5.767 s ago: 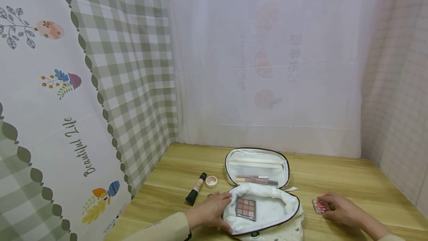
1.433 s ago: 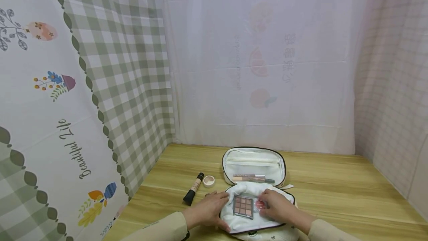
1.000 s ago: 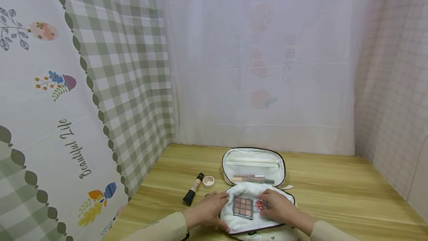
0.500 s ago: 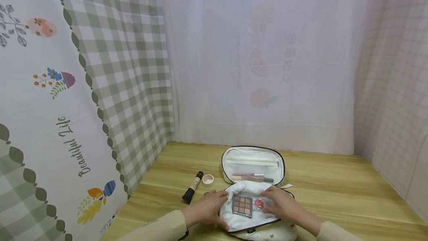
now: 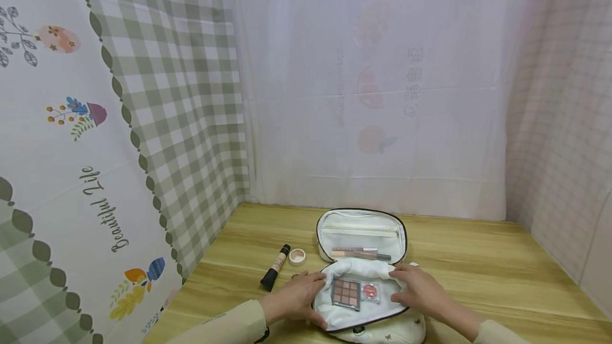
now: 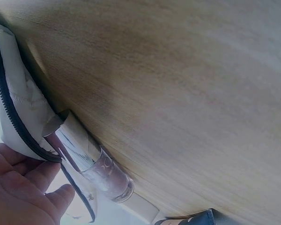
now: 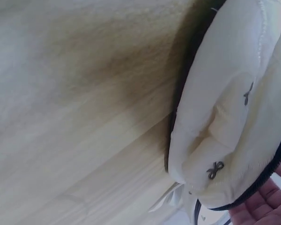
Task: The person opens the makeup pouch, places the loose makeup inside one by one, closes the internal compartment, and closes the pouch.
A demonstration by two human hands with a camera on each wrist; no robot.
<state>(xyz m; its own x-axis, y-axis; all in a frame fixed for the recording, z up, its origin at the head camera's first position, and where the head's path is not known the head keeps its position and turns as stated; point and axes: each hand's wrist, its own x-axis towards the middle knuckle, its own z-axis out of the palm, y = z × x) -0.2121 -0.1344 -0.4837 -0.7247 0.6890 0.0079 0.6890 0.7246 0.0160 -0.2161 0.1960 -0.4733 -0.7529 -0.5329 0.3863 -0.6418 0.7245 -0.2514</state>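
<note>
An open cream makeup bag [image 5: 397, 329] with dark zip edging lies on the table, its white lining showing. My left hand [image 5: 302, 297] grips the bag's left rim; in the left wrist view its fingers meet the zip. Inside lie a nine-pan eyeshadow palette [image 5: 346, 294] and, right beside it, a small clear compact with a red round centre [image 5: 370, 292]. My right hand [image 5: 421, 290] is at the right rim, thumb and fingers apart over the lining, holding nothing. Two slim makeup tubes [image 5: 360, 253] rest in the raised lid [image 5: 362, 216].
Left of the bag lie a black-capped tube [image 5: 275, 268] and a small round pot [image 5: 297, 257]. A shiny cylinder with a clear sleeve [image 6: 91, 159] stands close by the bag, mostly hidden by my left hand in the head view. Fabric hangings [image 5: 373, 121] surround the wooden table [image 5: 459, 248].
Earlier my right hand picked the compact from the table at right and brought it into the bag. It has now let go and drawn back to the right rim. My left hand stayed.
</note>
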